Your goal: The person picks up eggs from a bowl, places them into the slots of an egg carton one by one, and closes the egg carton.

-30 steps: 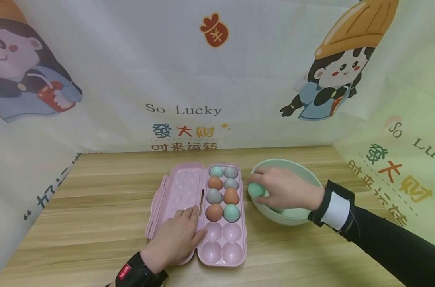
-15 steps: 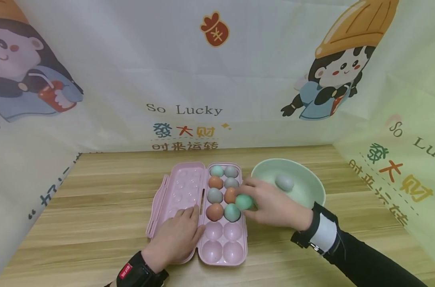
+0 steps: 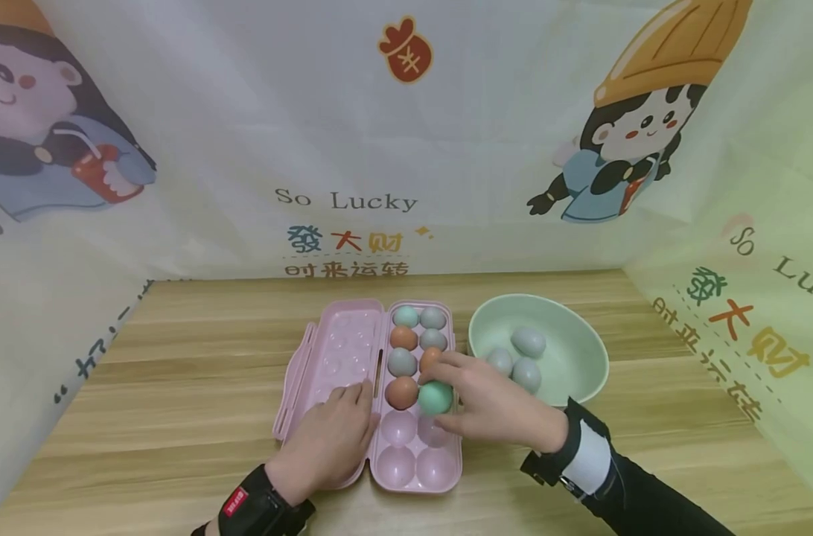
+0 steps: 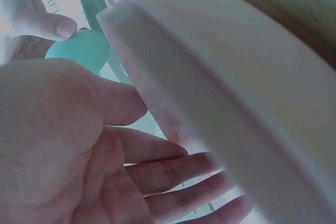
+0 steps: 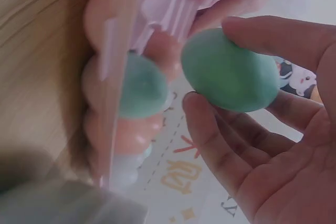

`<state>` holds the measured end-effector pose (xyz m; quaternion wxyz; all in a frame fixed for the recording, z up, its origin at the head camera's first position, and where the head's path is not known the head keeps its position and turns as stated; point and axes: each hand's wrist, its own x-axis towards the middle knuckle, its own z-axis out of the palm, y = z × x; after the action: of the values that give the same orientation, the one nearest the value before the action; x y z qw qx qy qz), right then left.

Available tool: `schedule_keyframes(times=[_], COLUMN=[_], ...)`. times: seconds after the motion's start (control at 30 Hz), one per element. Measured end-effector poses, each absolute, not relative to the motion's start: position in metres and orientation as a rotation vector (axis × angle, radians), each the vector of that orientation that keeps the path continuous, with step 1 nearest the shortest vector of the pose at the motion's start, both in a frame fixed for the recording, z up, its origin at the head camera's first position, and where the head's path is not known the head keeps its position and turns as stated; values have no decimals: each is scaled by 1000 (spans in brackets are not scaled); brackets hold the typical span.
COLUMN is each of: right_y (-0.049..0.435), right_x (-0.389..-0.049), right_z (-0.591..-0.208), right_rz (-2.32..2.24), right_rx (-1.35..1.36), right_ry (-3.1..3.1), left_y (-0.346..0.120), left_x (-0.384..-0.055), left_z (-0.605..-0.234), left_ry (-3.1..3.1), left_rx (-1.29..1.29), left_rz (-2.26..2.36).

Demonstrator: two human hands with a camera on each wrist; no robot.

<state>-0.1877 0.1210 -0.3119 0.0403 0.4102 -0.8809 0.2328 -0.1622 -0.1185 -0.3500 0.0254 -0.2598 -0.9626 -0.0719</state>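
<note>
A green egg (image 3: pixel 435 398) is held between the thumb and fingers of my right hand (image 3: pixel 503 402), over the right column of a pink egg carton (image 3: pixel 383 484). In the right wrist view, that green egg (image 5: pixel 229 72) stays apart from a teal egg (image 5: pixel 143 86) seated in the carton. Brown, grey and teal eggs fill the carton's far cups, such as a brown egg (image 3: pixel 402 392). The near cups (image 3: pixel 397 465) hold no eggs. My left hand (image 3: pixel 327 439) rests with extended fingers on the carton's open lid (image 3: pixel 345 350).
Right of the carton stands a pale green bowl (image 3: pixel 574 346) with several grey eggs (image 3: pixel 528 342) inside. Carton and bowl sit on a wood-grain table (image 3: pixel 199 372). A printed white backdrop (image 3: pixel 487 149) rises behind and along both sides.
My right hand has moved left from the bowl to over the carton, carrying the green egg. The grey eggs in the bowl have come into sight. My left hand stays on the lid.
</note>
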Motion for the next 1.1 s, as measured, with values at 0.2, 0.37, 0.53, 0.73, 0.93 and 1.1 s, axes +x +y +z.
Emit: schedule_keyframes(times=[0.2, 0.37, 0.53, 0.73, 0.93, 1.1], right_y=[110, 96, 85, 81, 79, 76], right_x=[-186, -182, -177, -174, -174, -173], right_z=[-317, -326, -334, -343, -350, -355], right_rz=[781, 752, 710, 607, 504, 400], right_rx=[1281, 1299, 1218, 1215, 1197, 1177], right_ry=[-2669, -2653, -2677, -2665, -2655, -2659], left_y=[-117, -118, -119, -119, -120, -121], left_x=[-165, -165, -164, -164, -163, -162], left_z=[-349, -348, -349, -350, -351, -351], left_ry=[-2970, -2975, -2972, -2977, -2973, -2972], left_rx=[-821, -825, -819, -817, -810, -804], left_rz=[-223, -223, -226, -236, -229, -240])
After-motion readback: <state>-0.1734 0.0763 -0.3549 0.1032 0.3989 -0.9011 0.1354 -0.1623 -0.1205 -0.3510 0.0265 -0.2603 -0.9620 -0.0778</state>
